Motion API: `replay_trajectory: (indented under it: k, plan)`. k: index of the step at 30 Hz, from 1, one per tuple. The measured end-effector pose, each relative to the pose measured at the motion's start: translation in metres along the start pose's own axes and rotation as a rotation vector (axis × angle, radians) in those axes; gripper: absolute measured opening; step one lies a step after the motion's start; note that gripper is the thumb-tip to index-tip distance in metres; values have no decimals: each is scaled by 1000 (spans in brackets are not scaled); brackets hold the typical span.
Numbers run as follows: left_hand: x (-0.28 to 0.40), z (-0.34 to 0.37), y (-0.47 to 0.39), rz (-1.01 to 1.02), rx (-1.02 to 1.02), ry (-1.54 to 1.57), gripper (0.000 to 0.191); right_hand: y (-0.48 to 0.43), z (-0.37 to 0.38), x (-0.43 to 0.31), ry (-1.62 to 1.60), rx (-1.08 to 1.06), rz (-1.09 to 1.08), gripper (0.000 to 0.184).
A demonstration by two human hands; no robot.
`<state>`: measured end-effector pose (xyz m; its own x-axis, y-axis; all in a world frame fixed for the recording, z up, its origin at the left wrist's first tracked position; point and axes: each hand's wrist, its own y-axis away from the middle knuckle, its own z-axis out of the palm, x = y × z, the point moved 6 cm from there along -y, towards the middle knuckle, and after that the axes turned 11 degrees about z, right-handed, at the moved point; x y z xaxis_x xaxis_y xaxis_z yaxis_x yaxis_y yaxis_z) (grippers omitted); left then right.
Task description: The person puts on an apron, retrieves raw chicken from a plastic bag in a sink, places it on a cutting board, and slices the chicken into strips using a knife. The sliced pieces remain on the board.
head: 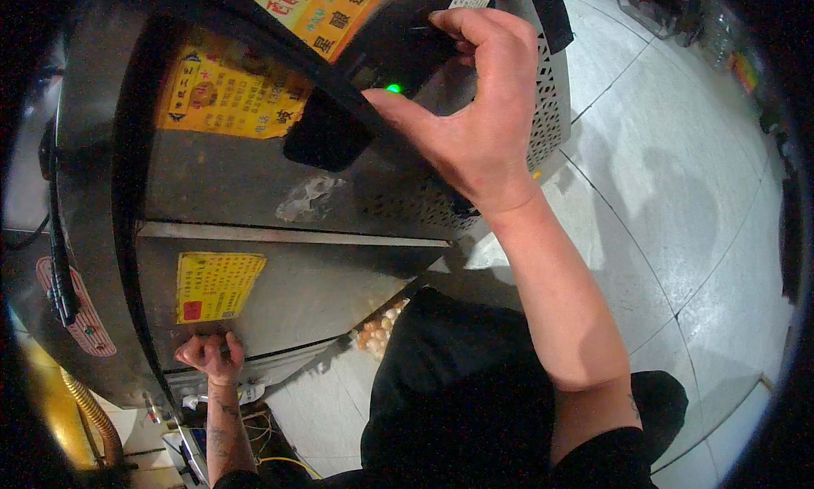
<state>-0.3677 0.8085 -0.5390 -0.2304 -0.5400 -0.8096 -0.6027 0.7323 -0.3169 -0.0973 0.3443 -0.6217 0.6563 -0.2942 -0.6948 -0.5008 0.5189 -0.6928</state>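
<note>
A dark metal appliance with flat panels [280, 279] stands before me, seen at a slant. My right hand [474, 107] is raised at its upper right part, thumb and fingers spread apart with no object visible between them. A small green light [394, 89] glows beside my thumb tip. My left hand [213, 355] is low at the left, its fingers curled against the lower panel, just under a yellow printed label [219, 287]; whether it grips anything is hidden. Larger yellow labels [232, 91] with writing are stuck on the upper panel.
A perforated metal panel [550, 101] borders the pale tiled floor [655, 203] at the right. Round pale items, perhaps onions or garlic [381, 330], lie between the appliance and my leg. At the lower left are a corrugated yellow hose [89, 409] and cables [286, 460].
</note>
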Motion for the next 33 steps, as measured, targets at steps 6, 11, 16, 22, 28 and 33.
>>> replay_trajectory:
  k: [6,11,16,22,28,33]
  plan:
    - [1,-1,-3,14,16,6,21,2,0,3,4,-9,5,72]
    - [2,-1,-5,20,54,19,21,2,1,5,-58,30,57,71]
    - [4,-1,-7,-8,32,5,22,3,-1,6,-98,54,88,57]
    - [5,-2,-9,-20,19,11,24,2,-1,5,-96,72,101,41]
    - [4,0,0,16,33,33,23,2,-1,6,-101,76,127,32]
    - [3,0,7,-1,7,78,25,4,1,6,-70,63,156,29]
